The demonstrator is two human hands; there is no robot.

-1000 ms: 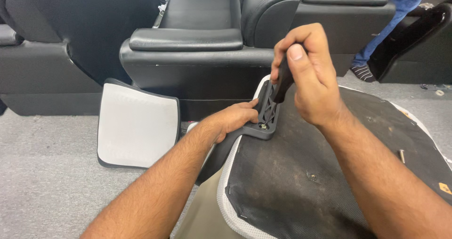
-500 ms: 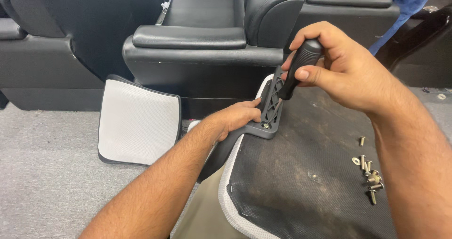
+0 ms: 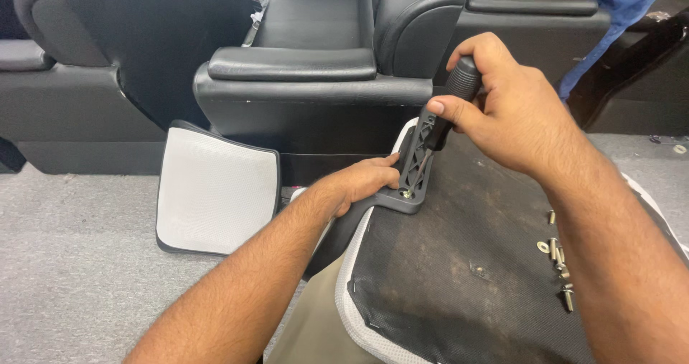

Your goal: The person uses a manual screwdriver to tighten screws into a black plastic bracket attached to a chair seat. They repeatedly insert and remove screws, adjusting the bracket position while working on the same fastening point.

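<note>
While the right hand (image 3: 513, 116) wraps its grip around the black handle of a screwdriver (image 3: 451, 102), the shaft slants down and to the left from that grip into a black ribbed plastic bracket (image 3: 415, 164). The tip seems to meet a screw at the bracket's foot, though the spot is too small to be sure. Below and left of the grip, the left hand (image 3: 359, 185) clamps its fingers on the bracket's base, thumb side toward the ribs. The bracket stands on the upper left corner of an upturned seat pan (image 3: 459, 278), dark mesh with a pale rim, which stretches beneath both forearms. Down and right of the grip, a few loose bolts and washers (image 3: 558, 253) lie on the mesh. Farther left, on the grey carpet (image 3: 72, 263), a white-faced panel (image 3: 215, 188) leans against black leather seats (image 3: 316, 70).
</note>
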